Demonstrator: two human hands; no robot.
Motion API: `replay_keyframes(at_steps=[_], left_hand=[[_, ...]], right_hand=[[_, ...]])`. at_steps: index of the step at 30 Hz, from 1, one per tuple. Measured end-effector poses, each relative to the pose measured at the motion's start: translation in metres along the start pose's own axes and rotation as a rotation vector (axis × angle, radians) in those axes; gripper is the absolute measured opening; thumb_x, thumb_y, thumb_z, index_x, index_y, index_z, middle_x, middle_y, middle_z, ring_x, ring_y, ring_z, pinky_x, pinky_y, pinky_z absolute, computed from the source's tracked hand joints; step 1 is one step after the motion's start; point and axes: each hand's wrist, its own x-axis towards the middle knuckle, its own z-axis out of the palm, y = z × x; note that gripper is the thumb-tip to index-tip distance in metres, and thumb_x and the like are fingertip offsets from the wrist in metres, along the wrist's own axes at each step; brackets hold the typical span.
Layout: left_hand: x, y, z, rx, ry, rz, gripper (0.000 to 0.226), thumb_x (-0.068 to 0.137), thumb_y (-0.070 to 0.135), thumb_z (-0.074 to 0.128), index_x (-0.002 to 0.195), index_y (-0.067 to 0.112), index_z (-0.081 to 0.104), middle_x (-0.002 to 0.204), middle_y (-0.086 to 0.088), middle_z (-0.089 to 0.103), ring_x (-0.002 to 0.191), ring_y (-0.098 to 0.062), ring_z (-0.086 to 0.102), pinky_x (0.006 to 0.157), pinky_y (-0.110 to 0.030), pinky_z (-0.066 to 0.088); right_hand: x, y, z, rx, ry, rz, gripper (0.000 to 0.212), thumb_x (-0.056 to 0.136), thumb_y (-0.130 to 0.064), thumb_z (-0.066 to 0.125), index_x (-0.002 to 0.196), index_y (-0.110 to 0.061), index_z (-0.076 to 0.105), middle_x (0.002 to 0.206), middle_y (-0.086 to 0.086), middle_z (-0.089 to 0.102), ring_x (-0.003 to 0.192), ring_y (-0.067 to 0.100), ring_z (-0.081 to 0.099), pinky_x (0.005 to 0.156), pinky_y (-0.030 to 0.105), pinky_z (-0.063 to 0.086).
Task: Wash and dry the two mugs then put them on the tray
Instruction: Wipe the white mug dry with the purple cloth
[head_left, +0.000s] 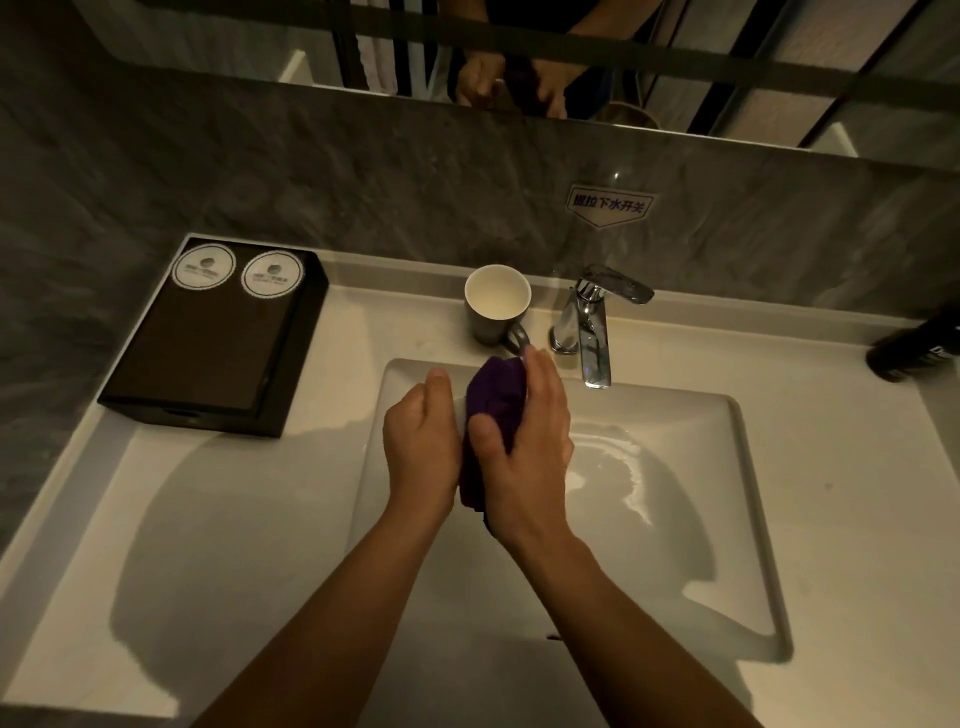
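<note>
Over the white sink basin (675, 467) my two hands press together around a bunched purple cloth (496, 395). My right hand (524, 452) wraps over the cloth from the right, thumb in front. My left hand (421, 436) cups it from the left. Whatever is inside the cloth is hidden. One grey mug (496, 301) with a white inside stands upright on the counter behind the basin, its handle toward my hands. A black tray (208, 364) sits on the counter at the left, with two round white paper discs at its far end. No second mug is in view.
A chrome faucet (592, 332) stands right of the mug, with no water running. A dark bottle (914, 353) lies at the right edge of the counter. A grey stone backsplash and a mirror rise behind. The basin floor looks wet.
</note>
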Motion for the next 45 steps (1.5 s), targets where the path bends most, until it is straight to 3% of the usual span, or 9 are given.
replay_keyframes(at_steps=[5, 10, 13, 19, 23, 29, 36, 41, 45], left_hand=[[0.001, 0.005, -0.001, -0.001, -0.035, -0.011, 0.044, 0.105, 0.036, 0.049, 0.081, 0.005, 0.069, 0.079, -0.020, 0.069, 0.078, -0.036, 0.069, 0.071, -0.050, 0.060], [0.003, 0.011, -0.002, -0.106, -0.027, 0.007, 0.039, 0.101, 0.035, 0.054, 0.075, 0.007, 0.066, 0.074, -0.017, 0.069, 0.076, -0.038, 0.070, 0.070, -0.053, 0.061], [0.003, 0.012, -0.003, -0.174, -0.016, -0.028, 0.033, 0.101, 0.033, 0.056, 0.076, 0.013, 0.064, 0.069, 0.001, 0.068, 0.066, -0.017, 0.070, 0.056, -0.032, 0.054], [0.008, 0.007, -0.006, -0.387, -0.072, -0.054, 0.026, 0.085, 0.029, 0.062, 0.072, 0.007, 0.062, 0.070, 0.000, 0.063, 0.065, -0.013, 0.061, 0.055, -0.030, 0.045], [0.006, 0.008, 0.000, -0.265, -0.188, -0.103, 0.041, 0.099, 0.054, 0.053, 0.111, 0.016, 0.060, 0.101, 0.000, 0.068, 0.089, -0.017, 0.069, 0.071, -0.036, 0.058], [-0.007, 0.004, 0.006, -0.288, -0.181, -0.164, 0.117, 0.040, 0.090, 0.076, 0.134, 0.024, 0.055, 0.127, -0.006, 0.066, 0.112, -0.028, 0.068, 0.092, -0.052, 0.061], [-0.004, -0.003, 0.001, -0.290, -0.226, -0.110, 0.103, 0.043, 0.075, 0.088, 0.125, 0.017, 0.066, 0.121, -0.012, 0.072, 0.111, -0.036, 0.070, 0.093, -0.062, 0.058], [-0.002, 0.000, -0.005, -0.149, -0.309, 0.022, 0.074, 0.051, 0.058, 0.081, 0.117, 0.029, 0.063, 0.114, 0.001, 0.070, 0.105, -0.021, 0.069, 0.086, -0.042, 0.061], [-0.001, 0.000, -0.006, -0.089, -0.358, 0.073, 0.069, 0.051, 0.059, 0.079, 0.113, 0.035, 0.061, 0.114, 0.005, 0.069, 0.105, -0.021, 0.067, 0.083, -0.038, 0.062]], right_hand=[[0.004, -0.002, -0.002, 0.101, -0.087, -0.026, 0.058, 0.095, -0.060, 0.049, 0.150, -0.047, 0.036, 0.161, -0.012, 0.035, 0.144, -0.003, 0.035, 0.105, 0.006, 0.033], [0.003, -0.002, 0.002, 0.190, 0.014, 0.013, 0.048, 0.100, -0.058, 0.041, 0.147, -0.050, 0.038, 0.155, -0.011, 0.046, 0.142, 0.006, 0.044, 0.116, 0.037, 0.041], [0.000, -0.006, 0.002, 0.376, 0.045, 0.247, 0.050, 0.092, -0.069, 0.041, 0.140, -0.054, 0.046, 0.138, -0.013, 0.059, 0.127, 0.010, 0.058, 0.108, 0.047, 0.050], [0.002, -0.005, -0.003, 0.851, 0.050, 0.666, 0.028, 0.096, -0.056, 0.056, 0.121, -0.046, 0.063, 0.123, 0.004, 0.066, 0.114, 0.037, 0.066, 0.088, 0.070, 0.056], [-0.001, 0.001, 0.001, 0.598, 0.200, 0.444, 0.035, 0.096, -0.058, 0.050, 0.130, -0.055, 0.055, 0.134, -0.008, 0.062, 0.124, 0.023, 0.061, 0.101, 0.056, 0.055], [-0.006, 0.017, 0.003, 0.301, 0.197, 0.141, 0.037, 0.101, -0.057, 0.039, 0.135, -0.071, 0.034, 0.155, -0.008, 0.040, 0.134, 0.009, 0.050, 0.107, 0.036, 0.053], [0.013, 0.019, -0.014, 0.052, 0.159, -0.017, 0.040, 0.105, -0.051, 0.034, 0.145, -0.053, 0.041, 0.156, -0.009, 0.037, 0.141, 0.012, 0.042, 0.115, 0.040, 0.043], [0.028, 0.019, -0.031, 0.132, 0.139, 0.102, 0.021, 0.104, -0.052, 0.038, 0.116, -0.051, 0.055, 0.113, -0.019, 0.065, 0.105, 0.004, 0.064, 0.094, 0.033, 0.053], [0.033, 0.015, -0.034, 0.164, 0.188, 0.221, 0.034, 0.105, -0.046, 0.047, 0.092, -0.023, 0.068, 0.083, -0.005, 0.069, 0.077, 0.010, 0.065, 0.072, 0.034, 0.055]])
